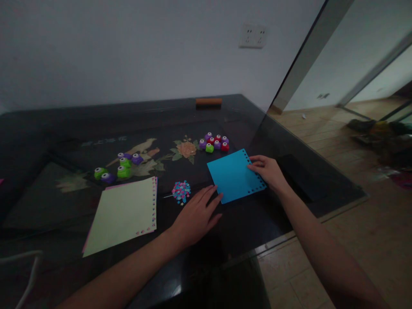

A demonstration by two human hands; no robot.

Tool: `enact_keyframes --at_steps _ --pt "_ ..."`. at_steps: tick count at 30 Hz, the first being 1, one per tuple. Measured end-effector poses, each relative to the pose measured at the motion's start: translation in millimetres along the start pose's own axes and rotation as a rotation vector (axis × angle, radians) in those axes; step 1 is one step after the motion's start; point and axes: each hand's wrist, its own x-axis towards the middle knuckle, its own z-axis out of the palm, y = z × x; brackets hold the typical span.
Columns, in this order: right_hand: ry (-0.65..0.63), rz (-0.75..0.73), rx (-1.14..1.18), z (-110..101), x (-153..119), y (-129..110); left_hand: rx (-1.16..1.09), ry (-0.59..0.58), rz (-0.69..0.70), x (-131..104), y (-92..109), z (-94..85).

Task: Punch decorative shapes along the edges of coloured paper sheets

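A blue paper sheet [230, 176] with small holes along its right and lower right edges lies on the dark table. My right hand [268, 171] has its thumb and fingers closed on the sheet's right edge. At the sheet's lower left corner rests my left hand [198, 214], palm down, fingers apart, fingertips touching the corner. Just left of that hand is a small pile of pink, blue and white confetti pieces [181, 191]. Farther left lies a pale yellow-green sheet [125, 214] over a pink one, with shapes punched along its right edge.
Several purple, red and green punches [217, 144] stand behind the blue sheet. More green and purple punches [124, 171] sit behind the pale sheet. A brown cylinder [208, 102] lies near the wall. A white curved bar [34, 266] shows at lower left.
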Motion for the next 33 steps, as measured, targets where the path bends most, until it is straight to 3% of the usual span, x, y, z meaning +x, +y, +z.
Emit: enact_keyframes --at_steps 6,12,33 --pt "-0.005 -0.066 -0.024 -2 2 4 -0.016 0.001 -0.002 1 0 -1.6" --pt "0.101 -0.201 -0.083 -6 8 11 -0.043 0.006 -0.011 1 1 -3.8" --pt "0.043 -0.211 -0.170 -3 6 10 -0.068 -0.059 0.116 0 1 -10.3"
